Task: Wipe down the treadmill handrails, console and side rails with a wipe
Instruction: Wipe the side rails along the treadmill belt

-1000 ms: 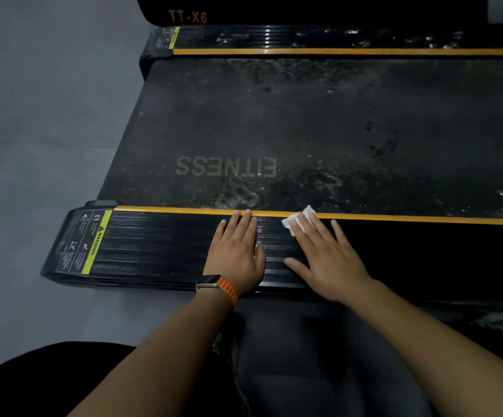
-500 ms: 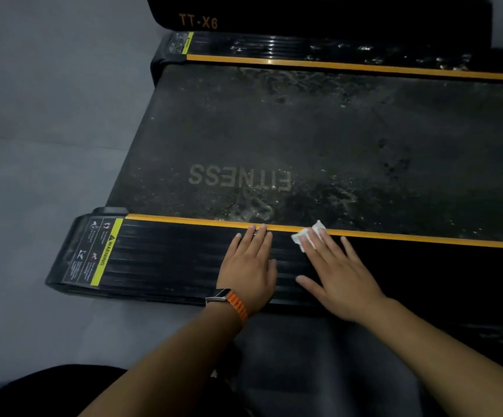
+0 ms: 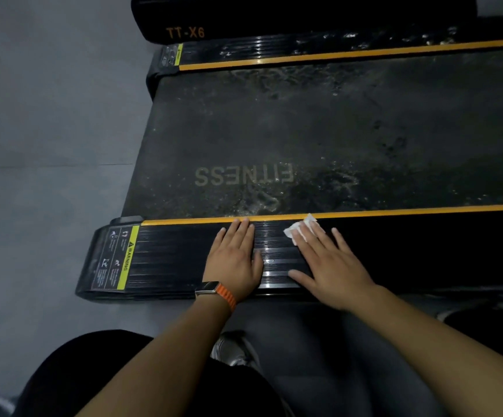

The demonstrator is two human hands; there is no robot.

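Grey smooth flooring point(image 3: 48, 115) lies to the left of a black treadmill seen from above, where a person crouches beside the deck. Both hands lie flat on the near side rail point(image 3: 181, 254), a ribbed black plastic strip edged with a yellow stripe point(image 3: 409, 209) along the belt side.

Compared with half a second ago, both hands have slid a little along the rail toward its rounded end, closer to the warning label point(image 3: 117, 257). The gap between them is about the same, and the wipe has travelled with the right hand.

The left hand point(image 3: 235, 260) has no grip on anything: its fingers lie straight and together, palm down on the ribs, fingertips reaching the yellow stripe. The right hand point(image 3: 331, 266) is likewise spread flat, its grip wide, straight fingers pressing the wipe point(image 3: 294, 231) against the rail. The wipe is a small crumpled white sheet, showing under the first fingers and poking out at the yellow stripe.

A smartwatch point(image 3: 206, 288) on an orange woven band point(image 3: 227, 297) sits on the left wrist. The running belt point(image 3: 319, 130) is matte, dark and mottled with pale smears, with the faded word FITNESS printed on it. Beyond it the far side rail point(image 3: 289, 51) looks glossy and streaked. A rounded black housing point(image 3: 274, 16) above carries orange "TT-X6" lettering. A light shoe point(image 3: 232, 352) shows between the forearms.
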